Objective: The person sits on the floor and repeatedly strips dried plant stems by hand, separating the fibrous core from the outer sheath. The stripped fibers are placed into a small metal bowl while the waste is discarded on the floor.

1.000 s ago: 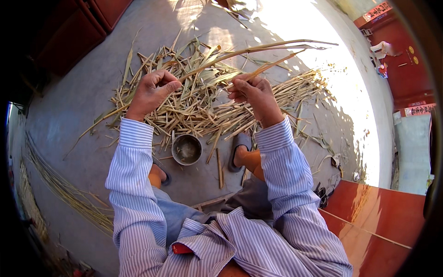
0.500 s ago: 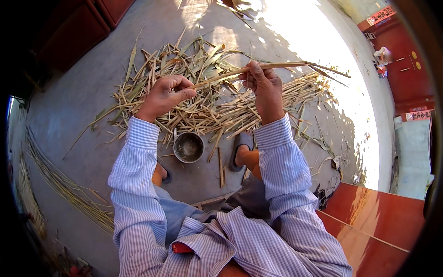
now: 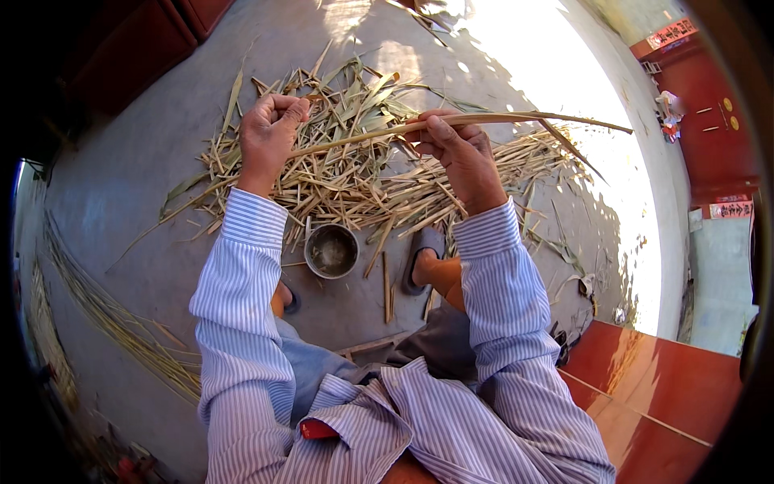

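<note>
My left hand [image 3: 268,133] is closed in a fist above a pile of dry reed and leaf scraps [image 3: 355,177]. My right hand [image 3: 459,153] grips a long tan reed stalk [image 3: 516,119] that runs from near the left fist out to the right over the pile. Whether the left hand also holds the stalk's thin end I cannot tell for sure; the stalk's line reaches it. Both sleeves are blue-and-white striped.
A small round metal bowl [image 3: 331,250] stands on the grey concrete floor [image 3: 145,202] between my feet in sandals [image 3: 423,246]. A bundle of long reeds [image 3: 105,315] lies along the left. Red tiles [image 3: 645,379] at the lower right, a red door [image 3: 709,105] at the far right.
Both hands have risen and moved apart along the stalk, the left hand drawing further to the left. The stalk now lies more level across the pile.
</note>
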